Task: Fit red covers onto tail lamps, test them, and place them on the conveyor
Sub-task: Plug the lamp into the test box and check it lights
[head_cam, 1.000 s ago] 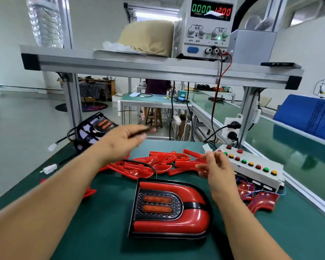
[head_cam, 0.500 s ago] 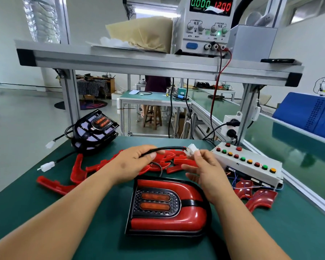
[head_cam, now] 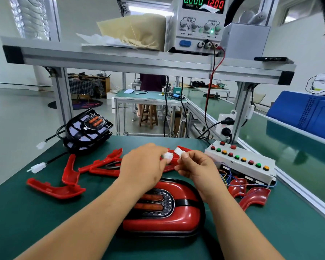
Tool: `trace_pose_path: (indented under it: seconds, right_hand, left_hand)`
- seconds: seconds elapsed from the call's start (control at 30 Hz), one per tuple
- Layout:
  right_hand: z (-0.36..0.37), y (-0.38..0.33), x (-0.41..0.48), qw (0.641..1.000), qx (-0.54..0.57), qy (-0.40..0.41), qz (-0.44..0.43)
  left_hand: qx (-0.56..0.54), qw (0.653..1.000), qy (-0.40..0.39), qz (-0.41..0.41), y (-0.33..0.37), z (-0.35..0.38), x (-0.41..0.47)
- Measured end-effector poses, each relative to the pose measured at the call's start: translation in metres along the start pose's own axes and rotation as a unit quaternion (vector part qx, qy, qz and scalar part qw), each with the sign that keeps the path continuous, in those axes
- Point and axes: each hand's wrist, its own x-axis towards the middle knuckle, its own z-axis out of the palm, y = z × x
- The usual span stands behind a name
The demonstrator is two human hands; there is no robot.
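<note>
Head view: a tail lamp (head_cam: 176,216) with its red cover fitted lies flat on the green table (head_cam: 26,222), close to the near edge and about midway along it. Its two orange light strips show through the black centre panel. Both forearms reach over it.

Above the lamp's far end, the left hand (head_cam: 144,166) has its fingers (head_cam: 159,150) curled, pinching a small white connector (head_cam: 167,156). The right hand (head_cam: 199,167) pinches a second white connector (head_cam: 179,152) between thumb and forefinger, the other fingers folded in. The two connectors sit just beside each other; whether they are mated cannot be told.

Loose red covers (head_cam: 54,189) lie scattered toward the left edge and behind the hands, and two more curved red pieces (head_cam: 255,198) lie toward the right edge, near thin coloured wires. Just beyond those, a white button box (head_cam: 240,166) with red, green and yellow buttons sits along the right edge.

At the far left corner, a stack of uncovered tail lamps (head_cam: 88,128) stands tilted, with black cables ending in white plugs (head_cam: 38,167) near the left edge.

The green conveyor (head_cam: 298,158) runs beside the table's right edge. On the shelf above, a power supply (head_cam: 201,25) reads 0.000 and 12.00.
</note>
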Motion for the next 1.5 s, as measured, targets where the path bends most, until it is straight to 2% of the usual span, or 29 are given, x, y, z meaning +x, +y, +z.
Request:
trace_pose_path:
  seconds: [0.17,0.33,0.43,0.8,1.07,1.23,1.5]
  right_hand:
    - [-0.003,0.0,-0.001,0.992,-0.098,0.007,-0.073]
    - [-0.003,0.0,0.0,0.97,-0.183,0.01,-0.159]
    - [-0.003,0.003,0.001,0.963,-0.201,0.013,-0.176]
    - [-0.003,0.007,0.0,0.941,-0.254,0.013,-0.221]
    - [-0.011,0.013,0.006,0.908,-0.336,0.003,-0.25]
    - [-0.01,0.014,0.005,0.92,-0.321,-0.017,-0.222]
    - [-0.008,0.011,0.002,0.918,-0.332,-0.031,-0.215]
  left_hand:
    - [-0.046,0.999,-0.003,-0.01,-0.013,-0.001,-0.002]
    - [-0.199,0.98,-0.012,0.023,-0.026,0.003,0.0]
    - [-0.25,0.967,-0.021,0.039,-0.033,0.002,-0.001]
    - [-0.369,0.928,-0.047,-0.002,-0.038,0.008,0.004]
    - [-0.289,0.953,-0.093,0.012,-0.041,0.008,0.011]
    - [-0.231,0.966,-0.104,0.059,-0.04,0.001,0.013]
    - [-0.234,0.962,-0.098,0.099,-0.04,0.008,0.013]
